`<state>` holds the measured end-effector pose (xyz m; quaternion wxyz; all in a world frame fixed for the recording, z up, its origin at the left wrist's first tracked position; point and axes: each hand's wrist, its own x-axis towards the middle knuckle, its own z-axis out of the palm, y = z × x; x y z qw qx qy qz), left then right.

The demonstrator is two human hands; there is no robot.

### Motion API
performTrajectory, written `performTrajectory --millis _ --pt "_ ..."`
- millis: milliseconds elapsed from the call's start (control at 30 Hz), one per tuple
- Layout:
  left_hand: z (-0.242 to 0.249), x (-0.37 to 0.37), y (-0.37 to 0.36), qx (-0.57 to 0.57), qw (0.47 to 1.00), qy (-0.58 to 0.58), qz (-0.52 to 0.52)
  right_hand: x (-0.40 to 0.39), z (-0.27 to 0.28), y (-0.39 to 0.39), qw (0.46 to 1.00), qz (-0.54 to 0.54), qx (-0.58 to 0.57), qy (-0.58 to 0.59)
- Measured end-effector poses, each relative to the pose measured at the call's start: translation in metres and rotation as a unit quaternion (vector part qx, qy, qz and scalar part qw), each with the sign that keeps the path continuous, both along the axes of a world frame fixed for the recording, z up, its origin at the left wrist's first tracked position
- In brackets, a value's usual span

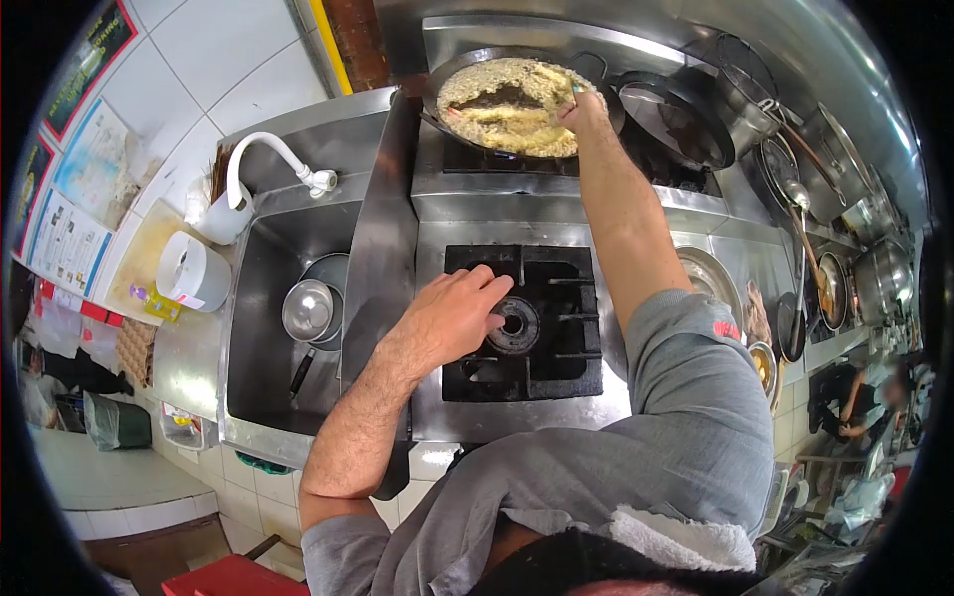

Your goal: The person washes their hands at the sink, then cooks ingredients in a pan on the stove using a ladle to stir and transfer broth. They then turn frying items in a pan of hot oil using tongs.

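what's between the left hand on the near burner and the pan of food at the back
In the head view, between the left hand and the pan lies only bare steel stovetop; nothing stands there.

L hand palm down, fingers spread, arm bent. R hand reaching far fwd, arm straight, fingers closed.

Glossy steel counter, matt black, probably iron, burner grate

Sink left of burner
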<state>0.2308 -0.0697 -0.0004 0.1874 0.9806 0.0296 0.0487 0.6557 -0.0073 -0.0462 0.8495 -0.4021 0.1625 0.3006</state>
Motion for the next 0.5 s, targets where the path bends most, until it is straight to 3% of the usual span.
performTrajectory --millis 100,167,267,400,500 --pt "0.003 0.0 0.001 -0.008 1.0 0.005 0.003 0.002 -0.004 -0.003 0.998 0.034 0.039 0.026" --pt "0.002 0.0 0.002 -0.014 1.0 0.003 0.002 0.004 -0.004 0.001 0.997 -0.045 -0.047 -0.03" --pt "0.001 0.0 0.002 -0.014 1.0 -0.004 -0.005 0.007 -0.005 0.002 0.974 -0.021 -0.182 -0.132" --pt "0.001 -0.002 0.002 -0.011 1.0 -0.015 -0.015 -0.023 0.024 -0.015 0.828 0.003 -0.445 -0.341" --pt "0.002 -0.004 0.001 -0.011 1.0 -0.016 -0.018 -0.041 0.04 -0.026 0.724 0.017 -0.54 -0.428"
